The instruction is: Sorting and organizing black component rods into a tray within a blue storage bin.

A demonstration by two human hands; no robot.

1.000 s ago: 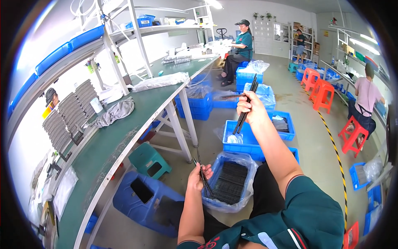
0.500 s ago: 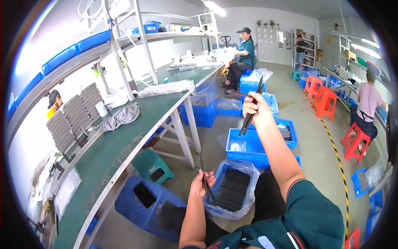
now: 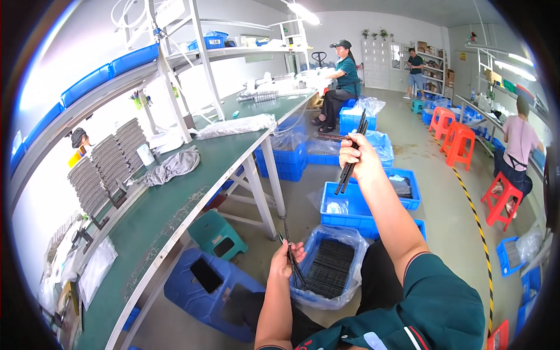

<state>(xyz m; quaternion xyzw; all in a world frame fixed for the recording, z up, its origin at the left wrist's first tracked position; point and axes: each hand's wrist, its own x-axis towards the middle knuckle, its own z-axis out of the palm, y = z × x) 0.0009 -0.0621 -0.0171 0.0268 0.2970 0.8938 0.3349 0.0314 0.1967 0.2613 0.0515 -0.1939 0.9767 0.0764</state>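
Far co-worker in a dark top [image 3: 415, 67]: a bit further left of the pale shelving [image 3: 432, 74] now; the wearer's hands barely shift
Right hand [image 3: 356, 157]: gripping a bundle of thin straight black rods [image 3: 345, 177], raised
Left hand [image 3: 284, 260]: pinching a splayed black bundle [image 3: 299, 276] beside the plastic-lined blue rectangular bin [image 3: 358, 256], which holds more rods
Slip risk: splayed rods could slide out if that pinch slackens, imo
Counts: two bundles, one lined bin; rods overlap too much to count

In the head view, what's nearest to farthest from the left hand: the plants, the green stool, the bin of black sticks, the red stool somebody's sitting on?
1. Bin of black sticks, just right of the left hand
2. Green stool, on the hand's left
3. Sat-on red stool, far right
4. Plants, high at the back
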